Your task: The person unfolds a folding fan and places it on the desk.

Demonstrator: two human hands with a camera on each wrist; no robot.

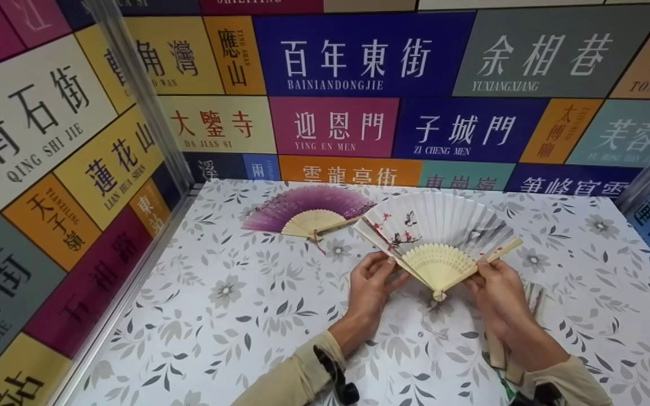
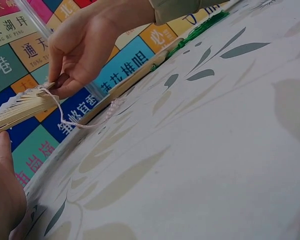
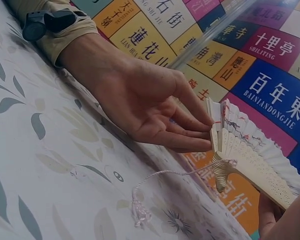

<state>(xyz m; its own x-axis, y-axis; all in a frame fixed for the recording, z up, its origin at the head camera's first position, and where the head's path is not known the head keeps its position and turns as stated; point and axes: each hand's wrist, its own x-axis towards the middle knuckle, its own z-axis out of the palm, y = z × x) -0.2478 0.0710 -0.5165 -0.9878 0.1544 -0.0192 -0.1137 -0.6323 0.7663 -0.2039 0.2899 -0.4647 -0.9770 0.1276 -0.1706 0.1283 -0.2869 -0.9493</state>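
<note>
A white folding fan (image 1: 440, 237), painted with red blossom branches and dark brushwork on a pleated leaf, is spread wide and held up over the tabletop (image 1: 201, 316), its pale pierced sticks meeting at a pivot at six o'clock. From the pivot a pale pink tassel (image 3: 141, 212) dangles on a twisted cord. At eight o'clock the left hand (image 1: 371, 285) pinches one outer stick between thumb and fingertips; at four o'clock the right hand (image 1: 497, 287) pinches the opposite outer stick the same way. Each grip is drawn close around its stick, with only the stick's thickness between thumb and fingers.

The step in hand appears to be holding the fan spread between its two end sticks. A next move would call for both hands to turn evenly about the pivot, keeping the pleats from catching or tearing.

Further out, a purple folding fan (image 1: 311, 210) lies spread between nine and ten o'clock, apart from the hands. At five o'clock, pale folded fans (image 1: 496, 349), partly hidden by the right forearm, lie near a green tassel (image 2: 202, 30). Behind, toward twelve o'clock, a wall of coloured name panels (image 1: 361, 53) carries Chinese characters with romanised spellings.
</note>
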